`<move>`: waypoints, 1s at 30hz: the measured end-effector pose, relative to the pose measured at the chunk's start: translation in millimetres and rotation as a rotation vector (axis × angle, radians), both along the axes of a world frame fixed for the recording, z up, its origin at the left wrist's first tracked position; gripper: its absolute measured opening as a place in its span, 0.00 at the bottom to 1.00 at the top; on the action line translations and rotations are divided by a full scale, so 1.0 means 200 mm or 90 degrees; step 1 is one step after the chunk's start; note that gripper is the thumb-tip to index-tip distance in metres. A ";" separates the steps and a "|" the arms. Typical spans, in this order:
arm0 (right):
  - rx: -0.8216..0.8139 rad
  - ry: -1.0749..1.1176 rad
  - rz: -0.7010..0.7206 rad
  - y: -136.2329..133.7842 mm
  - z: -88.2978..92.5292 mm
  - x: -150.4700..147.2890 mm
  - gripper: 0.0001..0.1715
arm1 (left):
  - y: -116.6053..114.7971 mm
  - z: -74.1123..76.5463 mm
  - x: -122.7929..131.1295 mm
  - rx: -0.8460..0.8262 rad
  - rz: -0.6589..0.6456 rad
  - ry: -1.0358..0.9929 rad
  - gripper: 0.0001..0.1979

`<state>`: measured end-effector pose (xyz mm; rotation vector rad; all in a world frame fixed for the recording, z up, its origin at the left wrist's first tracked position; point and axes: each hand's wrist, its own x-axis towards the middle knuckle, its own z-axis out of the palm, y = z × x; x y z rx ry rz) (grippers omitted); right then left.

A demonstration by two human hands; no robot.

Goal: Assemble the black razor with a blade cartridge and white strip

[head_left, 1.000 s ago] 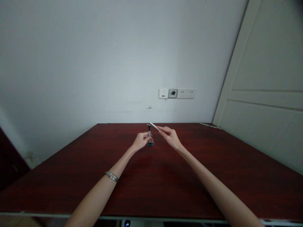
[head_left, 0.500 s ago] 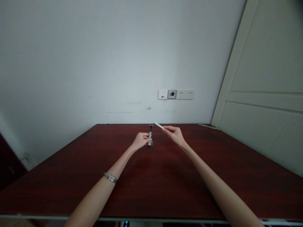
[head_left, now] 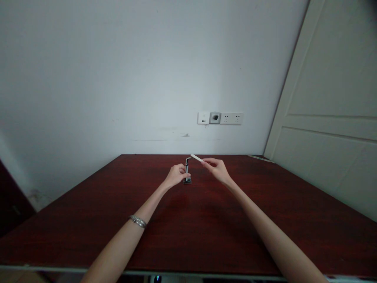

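Observation:
My left hand (head_left: 176, 175) is closed around the pale handle of a razor (head_left: 187, 169), held upright with its dark neck and head at the top. From the right, my right hand (head_left: 217, 169) pinches a slim white stick (head_left: 196, 158) between thumb and fingertips. The stick slants up to the left, its far tip right by the razor's head; whether they touch I cannot tell. Just below the razor, a small dark, clear-edged piece (head_left: 187, 181) lies on the table, partly hidden behind the left thumb and handle.
A dark red wooden table (head_left: 188, 228) reaches back to a white wall (head_left: 147, 78). Sockets and switches (head_left: 220, 118) are on that wall. A pale door panel (head_left: 330, 129) leans along the right edge, with a thin flat strip (head_left: 260, 158) at the back right.
The razor has been turned in my left hand, so its head now shows more from the side. The white stick's tip has dropped slightly toward the head.

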<state>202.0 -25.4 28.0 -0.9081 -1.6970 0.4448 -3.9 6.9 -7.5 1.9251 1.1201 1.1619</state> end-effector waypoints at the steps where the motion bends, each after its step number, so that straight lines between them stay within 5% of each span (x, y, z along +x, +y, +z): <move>1: 0.004 0.003 -0.001 0.00 0.00 -0.01 0.20 | 0.00 0.00 0.00 0.010 0.009 0.007 0.12; 24: 0.112 -0.012 -0.094 0.01 -0.07 -0.03 0.21 | -0.02 0.01 0.00 0.092 0.072 0.076 0.13; 30: 0.081 -0.028 0.007 0.00 -0.06 -0.04 0.20 | -0.02 0.02 0.00 0.108 0.065 0.088 0.12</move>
